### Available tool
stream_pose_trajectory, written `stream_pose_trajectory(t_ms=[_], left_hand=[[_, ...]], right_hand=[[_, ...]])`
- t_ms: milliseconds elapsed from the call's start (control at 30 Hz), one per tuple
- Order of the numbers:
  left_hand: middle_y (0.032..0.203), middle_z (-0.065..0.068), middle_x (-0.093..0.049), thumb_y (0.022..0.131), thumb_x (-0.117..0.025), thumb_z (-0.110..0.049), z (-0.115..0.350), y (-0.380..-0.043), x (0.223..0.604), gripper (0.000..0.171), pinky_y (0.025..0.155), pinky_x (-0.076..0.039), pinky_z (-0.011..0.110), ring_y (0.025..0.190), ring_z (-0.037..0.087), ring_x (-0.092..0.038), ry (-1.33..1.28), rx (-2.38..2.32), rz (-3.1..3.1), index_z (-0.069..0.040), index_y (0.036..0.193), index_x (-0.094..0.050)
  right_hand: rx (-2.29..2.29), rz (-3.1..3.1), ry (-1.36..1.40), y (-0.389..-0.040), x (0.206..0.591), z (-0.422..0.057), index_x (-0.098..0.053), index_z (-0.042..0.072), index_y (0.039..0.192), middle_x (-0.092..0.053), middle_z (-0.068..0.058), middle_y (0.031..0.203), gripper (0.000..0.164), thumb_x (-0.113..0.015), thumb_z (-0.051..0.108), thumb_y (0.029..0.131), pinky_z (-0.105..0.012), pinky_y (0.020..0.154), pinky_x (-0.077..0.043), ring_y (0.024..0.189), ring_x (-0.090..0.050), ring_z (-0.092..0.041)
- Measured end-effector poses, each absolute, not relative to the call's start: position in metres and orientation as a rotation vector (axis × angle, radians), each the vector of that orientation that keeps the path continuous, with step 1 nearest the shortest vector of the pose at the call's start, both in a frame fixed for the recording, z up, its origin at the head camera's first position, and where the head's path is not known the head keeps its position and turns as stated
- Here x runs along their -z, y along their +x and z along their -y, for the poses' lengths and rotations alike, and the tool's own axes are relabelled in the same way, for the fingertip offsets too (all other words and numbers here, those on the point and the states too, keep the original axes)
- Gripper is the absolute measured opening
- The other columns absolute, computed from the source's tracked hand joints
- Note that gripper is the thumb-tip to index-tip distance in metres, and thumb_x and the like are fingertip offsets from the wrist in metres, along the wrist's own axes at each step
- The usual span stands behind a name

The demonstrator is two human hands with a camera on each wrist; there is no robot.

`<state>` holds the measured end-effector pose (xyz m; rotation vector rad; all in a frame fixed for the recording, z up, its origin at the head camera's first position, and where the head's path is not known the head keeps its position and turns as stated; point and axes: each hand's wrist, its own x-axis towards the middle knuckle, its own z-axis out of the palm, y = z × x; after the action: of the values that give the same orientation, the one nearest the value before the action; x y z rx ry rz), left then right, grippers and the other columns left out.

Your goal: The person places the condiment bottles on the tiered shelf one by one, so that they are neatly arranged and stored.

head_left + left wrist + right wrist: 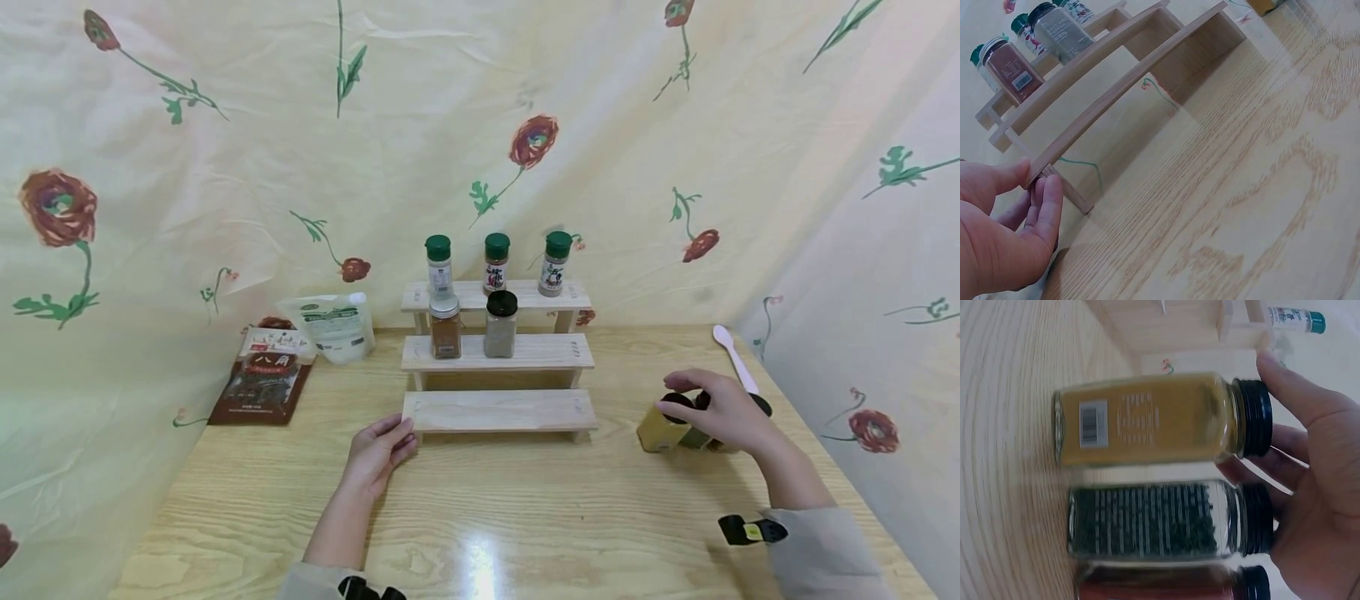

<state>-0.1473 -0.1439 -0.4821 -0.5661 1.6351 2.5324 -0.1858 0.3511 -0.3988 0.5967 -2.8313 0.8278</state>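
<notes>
My left hand (378, 454) grips the left end of the lowest step of a three-tier wooden rack (498, 411), with the thumb above and fingers below the board in the left wrist view. At right, my right hand (723, 408) curls its thumb and fingers round the black cap of a yellow-filled spice jar (1147, 419). That jar stands upright on the table. Close beside it are a jar of dark green flakes (1147, 519) and a reddish jar (1154, 587), both black-capped. Some fingertips are hidden behind the yellow jar.
Green-capped shakers (496, 262) line the top step. The middle step holds a brown spice jar (446, 333) and a black-capped grey one (500, 327). Far left lie a brown packet (262, 379) and a white pouch (337, 329). A white spoon (735, 357) lies behind the right jars.
</notes>
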Motion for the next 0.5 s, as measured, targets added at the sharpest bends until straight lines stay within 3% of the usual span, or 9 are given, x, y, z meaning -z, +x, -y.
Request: stream_pose_trajectory(t_ms=[233,500], left_hand=[[0.095,0.009,-0.061,0.098,-0.062,0.004,0.1434,-0.1474,0.4813,0.044,0.082,-0.062,0.023,0.081,0.013,-0.067,-0.575,-2.533,-1.635,0.018,0.136,-0.045],[0.092,0.008,-0.062,0.098,-0.064,0.003,0.1426,-0.1485,0.4828,0.042,0.079,-0.063,0.022,0.08,0.013,-0.067,-0.593,-2.526,-1.649,0.017,0.133,-0.047]], right_hand=[[-0.785,2.889,0.644,-0.184,0.3983,-0.3613,-0.068,0.004,0.123,-0.07,-0.012,0.115,0.045,-0.082,0.029,0.088,-0.042,0.084,-0.057,0.107,-0.064,-0.035],[-0.775,2.92,0.674,-0.1847,0.3959,-0.363,-0.069,0.003,0.119,-0.071,-0.011,0.111,0.056,-0.089,0.035,0.078,-0.036,0.075,-0.058,0.098,-0.066,-0.031]])
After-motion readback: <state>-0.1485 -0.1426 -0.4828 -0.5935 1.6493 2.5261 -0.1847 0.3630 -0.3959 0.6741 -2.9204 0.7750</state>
